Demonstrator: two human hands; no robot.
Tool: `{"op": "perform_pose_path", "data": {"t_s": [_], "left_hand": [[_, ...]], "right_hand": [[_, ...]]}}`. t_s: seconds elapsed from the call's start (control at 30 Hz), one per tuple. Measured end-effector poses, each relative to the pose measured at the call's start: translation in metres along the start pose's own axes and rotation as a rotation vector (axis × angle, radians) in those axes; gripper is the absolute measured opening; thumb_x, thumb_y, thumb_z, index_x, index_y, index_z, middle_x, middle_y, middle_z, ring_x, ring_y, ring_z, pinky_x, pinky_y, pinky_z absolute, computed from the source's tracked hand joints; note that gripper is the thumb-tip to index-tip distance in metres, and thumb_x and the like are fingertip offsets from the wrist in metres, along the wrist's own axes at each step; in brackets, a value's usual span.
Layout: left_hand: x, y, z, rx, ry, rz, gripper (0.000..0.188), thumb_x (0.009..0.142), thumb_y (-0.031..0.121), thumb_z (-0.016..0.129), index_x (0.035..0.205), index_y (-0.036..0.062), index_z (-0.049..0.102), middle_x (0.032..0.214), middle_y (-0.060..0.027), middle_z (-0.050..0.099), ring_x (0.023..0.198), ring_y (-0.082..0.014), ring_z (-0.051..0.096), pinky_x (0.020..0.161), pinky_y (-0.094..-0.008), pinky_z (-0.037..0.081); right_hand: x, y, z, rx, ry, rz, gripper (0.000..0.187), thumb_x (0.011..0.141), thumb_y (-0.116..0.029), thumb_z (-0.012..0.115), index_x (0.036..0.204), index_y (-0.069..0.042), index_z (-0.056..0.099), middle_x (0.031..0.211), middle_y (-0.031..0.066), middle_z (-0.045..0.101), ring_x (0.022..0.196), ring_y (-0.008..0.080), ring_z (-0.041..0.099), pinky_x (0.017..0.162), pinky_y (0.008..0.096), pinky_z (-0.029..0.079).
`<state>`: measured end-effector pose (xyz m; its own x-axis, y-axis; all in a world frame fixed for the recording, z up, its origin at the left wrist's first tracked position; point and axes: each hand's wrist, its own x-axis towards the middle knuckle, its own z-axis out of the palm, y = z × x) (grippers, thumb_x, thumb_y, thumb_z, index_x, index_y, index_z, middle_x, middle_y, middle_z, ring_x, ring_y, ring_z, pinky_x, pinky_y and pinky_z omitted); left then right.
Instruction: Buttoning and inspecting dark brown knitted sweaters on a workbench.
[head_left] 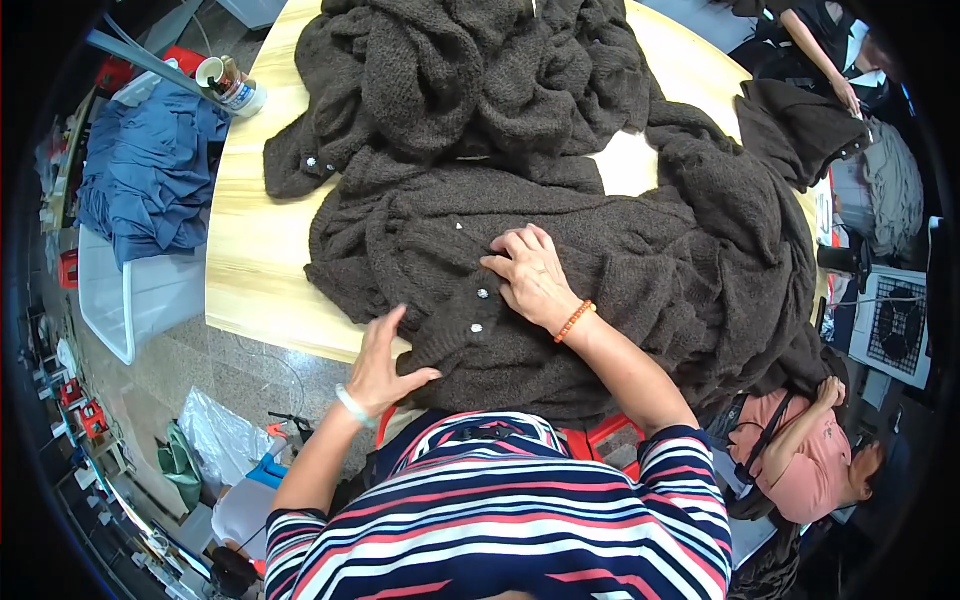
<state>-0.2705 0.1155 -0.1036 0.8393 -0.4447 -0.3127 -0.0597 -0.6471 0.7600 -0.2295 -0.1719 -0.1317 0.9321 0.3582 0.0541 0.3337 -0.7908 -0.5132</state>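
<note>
Right hand (pixel 533 280) over a dark brown cardigan (pixel 640 290), left hand (pixel 378 368) spread by its edge.
The right grip's bent fingers seem to steady the loose, nubbly knit, just beyond its shiny round buttons (pixel 483 294); whether they pinch any, I can't tell. The left grip is wide, thumb well apart. Past the right hand, a softly folded knitwear heap (pixel 430 80) covers the smooth pale-wood table (pixel 250 270), probably set back for working room.

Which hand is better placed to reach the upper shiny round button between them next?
Probably the right hand: it lies on the dark brown knitted garment, close to that small, shiny, round button. The left hand is farther off, at the garment's near left edge.
</note>
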Motion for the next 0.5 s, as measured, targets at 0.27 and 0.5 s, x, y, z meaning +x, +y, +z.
{"op": "perform_pose_path", "data": {"t_s": [0.27, 0.5], "left_hand": [[0.068, 0.056, 0.023, 0.297, 0.178, 0.448, 0.044, 0.064, 0.004, 0.067, 0.107, 0.0002, 0.058, 0.091, -0.0136, 0.06, 0.089, -0.0329, 0.058, 0.076, -0.0402, 0.048], [0.126, 0.068, -0.09, 0.151, 0.458, 0.485, 0.034, 0.071, -0.008, 0.058, 0.101, 0.0057, 0.064, 0.09, -0.0136, 0.063, 0.084, -0.031, 0.063, 0.076, -0.0363, 0.05]], "right_hand": [[-0.011, -0.038, -0.04, 0.362, -0.062, 0.082, 0.058, 0.066, 0.003, 0.063, 0.123, -0.009, 0.06, 0.109, 0.0148, 0.066, 0.093, 0.0317, 0.066, 0.081, 0.0351, 0.053], [-0.046, 0.027, -0.066, -0.069, -0.47, 0.555, 0.032, 0.072, -0.016, 0.067, 0.104, -0.015, 0.069, 0.095, 0.016, 0.069, 0.093, 0.034, 0.066, 0.084, 0.0438, 0.053]]}}
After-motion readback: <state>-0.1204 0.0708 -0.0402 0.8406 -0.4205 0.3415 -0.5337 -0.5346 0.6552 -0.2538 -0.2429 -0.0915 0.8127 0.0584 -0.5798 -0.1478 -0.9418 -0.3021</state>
